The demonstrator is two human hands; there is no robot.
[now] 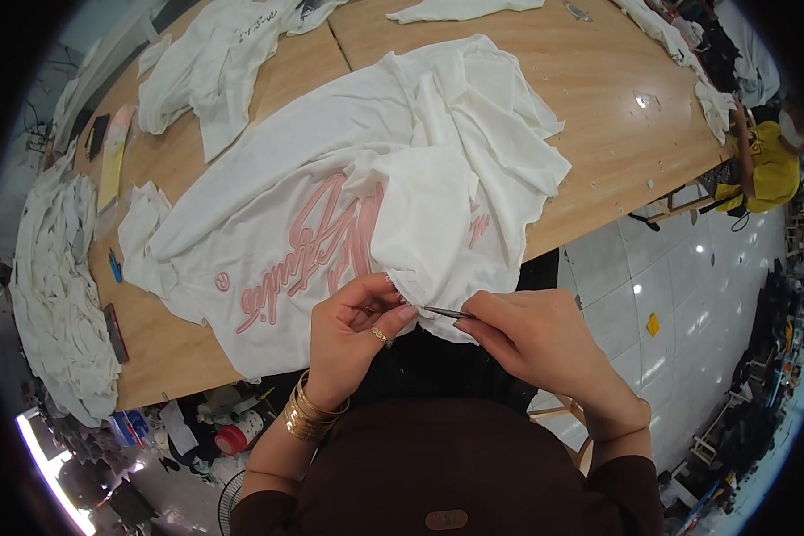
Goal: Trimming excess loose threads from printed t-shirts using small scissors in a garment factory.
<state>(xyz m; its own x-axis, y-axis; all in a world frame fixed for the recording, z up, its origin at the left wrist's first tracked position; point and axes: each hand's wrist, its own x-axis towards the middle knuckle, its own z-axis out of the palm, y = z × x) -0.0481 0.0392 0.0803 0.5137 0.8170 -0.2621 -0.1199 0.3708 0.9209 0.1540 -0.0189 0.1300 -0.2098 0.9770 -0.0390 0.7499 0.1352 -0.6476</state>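
Left hand (357, 322) pinches hem of white garment (348, 214) at near edge of surface (598, 98); right hand (531, 335) fingers closed on thin metal tweezers (447, 313), tip at hem. Keep fabric taut, pick only loose thread, don't snag knit.

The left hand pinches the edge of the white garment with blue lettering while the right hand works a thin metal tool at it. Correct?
Not quite: the lettering on the white garment is pink, not blue, as the head view shows. The left hand does pinch its edge, and the right hand holds the thin metal tool at it.
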